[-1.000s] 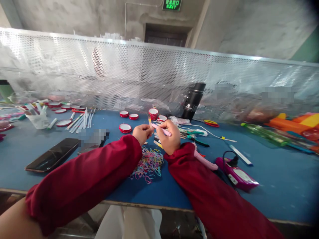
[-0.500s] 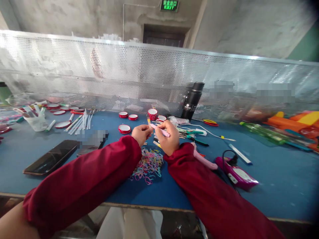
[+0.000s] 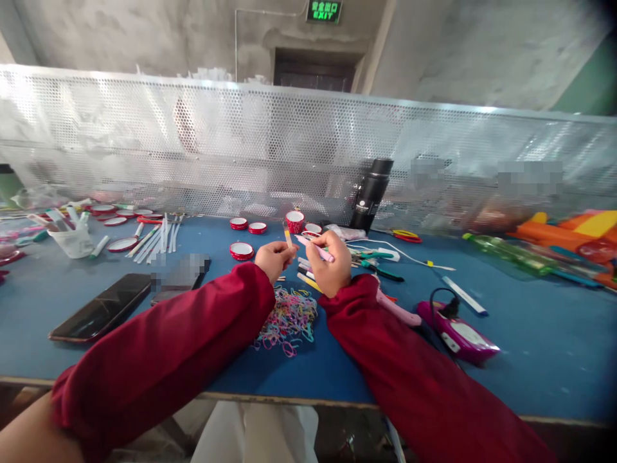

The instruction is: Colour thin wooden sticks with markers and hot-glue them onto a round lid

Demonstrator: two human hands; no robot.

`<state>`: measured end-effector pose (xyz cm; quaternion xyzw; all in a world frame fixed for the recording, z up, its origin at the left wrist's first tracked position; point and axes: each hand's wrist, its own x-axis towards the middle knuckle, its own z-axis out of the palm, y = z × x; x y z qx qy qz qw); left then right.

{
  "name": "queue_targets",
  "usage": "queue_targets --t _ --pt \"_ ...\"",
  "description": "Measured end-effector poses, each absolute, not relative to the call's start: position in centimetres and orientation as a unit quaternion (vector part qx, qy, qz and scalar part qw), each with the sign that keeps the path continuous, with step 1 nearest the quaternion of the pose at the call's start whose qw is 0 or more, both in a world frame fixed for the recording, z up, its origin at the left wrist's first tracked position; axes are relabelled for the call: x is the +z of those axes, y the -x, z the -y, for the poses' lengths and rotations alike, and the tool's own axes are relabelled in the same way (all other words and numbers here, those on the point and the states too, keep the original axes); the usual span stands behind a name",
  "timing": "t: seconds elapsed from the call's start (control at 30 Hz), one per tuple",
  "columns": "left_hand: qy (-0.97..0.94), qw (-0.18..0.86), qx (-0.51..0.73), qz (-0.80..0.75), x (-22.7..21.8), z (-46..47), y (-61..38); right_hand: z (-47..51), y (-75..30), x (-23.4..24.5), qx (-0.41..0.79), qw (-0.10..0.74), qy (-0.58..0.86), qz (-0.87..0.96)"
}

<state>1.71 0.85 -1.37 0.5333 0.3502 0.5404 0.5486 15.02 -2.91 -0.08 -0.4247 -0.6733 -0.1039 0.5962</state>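
Note:
Over the middle of the table, my left hand [image 3: 274, 261] is closed, pinching a thin pale stick [image 3: 288, 236] with a yellow-orange part that points upward. My right hand [image 3: 333, 265] is closed around a pink pen-like tool [image 3: 303, 241], its tip turned toward the stick and a small gap apart from it. Below both hands lies a heap of small multicoloured elastic bands [image 3: 292, 316]. Several marker-like sticks [image 3: 308, 280] lie on the table beside my right hand, partly covered by it. The fingertips' exact grip is too small to make out.
Red-rimmed round tins [image 3: 241, 251] stand ahead, near a black flask [image 3: 372, 196]. Two phones [image 3: 103, 307] and a white cup of pens [image 3: 72, 243] are at left. Teal-handled pliers [image 3: 383, 270], a purple box [image 3: 457, 337] with a cord, and a green bottle [image 3: 511, 257] are at right.
My right hand has moved slightly right, drawing the pink tool's tip away from the stick. My left hand stays nearly in place, still holding the stick.

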Motion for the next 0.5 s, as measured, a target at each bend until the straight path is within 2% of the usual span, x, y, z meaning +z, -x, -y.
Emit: queue_targets --t 0.5 --pt "-0.538 0.543 0.545 -0.345 -1.4 -0.92 -1.7 3.05 -14.91 -0.06 -0.093 0.581 0.411 0.696"
